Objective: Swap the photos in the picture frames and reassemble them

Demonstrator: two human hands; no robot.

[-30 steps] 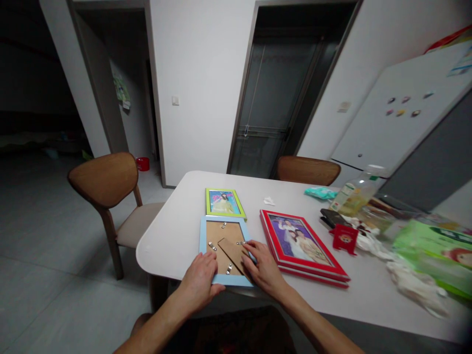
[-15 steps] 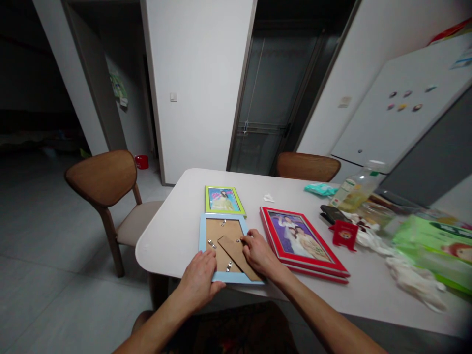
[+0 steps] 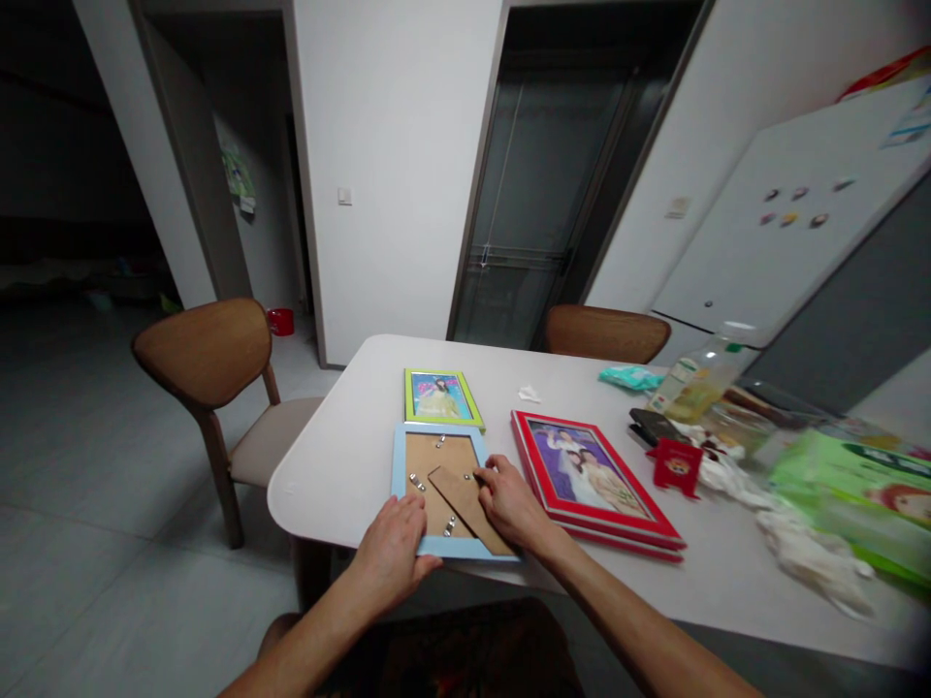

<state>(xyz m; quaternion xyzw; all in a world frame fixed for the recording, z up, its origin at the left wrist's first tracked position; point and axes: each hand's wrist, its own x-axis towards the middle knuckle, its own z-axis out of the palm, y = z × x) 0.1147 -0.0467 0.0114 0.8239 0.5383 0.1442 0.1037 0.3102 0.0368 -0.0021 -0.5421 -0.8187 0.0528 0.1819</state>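
A light-blue picture frame (image 3: 400, 465) lies face down at the table's near edge, its brown backing board (image 3: 422, 451) and folded stand leg (image 3: 465, 504) facing up. Small metal clips sit along the backing's sides. My left hand (image 3: 393, 538) grips the frame's lower left corner, fingers on top and thumb along the bottom edge. With bent fingers closed together, my right hand (image 3: 509, 494) presses on the frame's right side, fingertips beside a metal clip (image 3: 467, 476). Just beyond lies a lime-green picture frame (image 3: 440, 396), photo up. Red picture frames (image 3: 593, 470) are stacked to the right.
On the white table (image 3: 335, 456), the right side holds a bottle (image 3: 688, 383), a dark phone-like object (image 3: 653, 425), a red card-like item (image 3: 676, 467), crumpled tissues and a green package (image 3: 836, 485). Wooden chairs stand at the left (image 3: 208, 359) and far side (image 3: 607, 332).
The view has shifted very slightly. Both hands keep nearly the same places on the blue picture frame, with no clear movement of the clips.
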